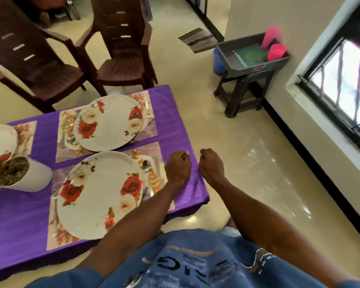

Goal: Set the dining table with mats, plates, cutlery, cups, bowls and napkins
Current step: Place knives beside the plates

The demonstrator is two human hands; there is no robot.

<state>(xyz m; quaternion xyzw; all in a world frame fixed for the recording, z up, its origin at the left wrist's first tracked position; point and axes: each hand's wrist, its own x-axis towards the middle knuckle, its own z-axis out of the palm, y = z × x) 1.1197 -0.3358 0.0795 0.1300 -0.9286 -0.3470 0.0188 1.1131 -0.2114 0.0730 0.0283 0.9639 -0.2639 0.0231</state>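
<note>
The purple-clothed table (pixel 175 125) carries floral mats, each with a white rose-patterned plate. The near plate (pixel 100 194) lies on the near mat (pixel 152 150), with a spoon (pixel 148 168) on its right and a fork (pixel 55 197) on its left. The far plate (pixel 110 123) has cutlery (pixel 71 132) on its left. My left hand (pixel 178 167) hovers over the table's right end beside the spoon, fingers loosely curled, holding nothing. My right hand (pixel 211 165) hangs just past the table edge, likewise curled and empty.
A third plate (pixel 0 140) and a white pot (pixel 29 175) sit at the left. Two brown chairs (pixel 121 59) stand beyond the table. A grey tub (pixel 233 57) on a dark stool holds two pink cups (pixel 276 51) and a green cloth (pixel 250 54). A blue bucket (pixel 218 61) stands behind it.
</note>
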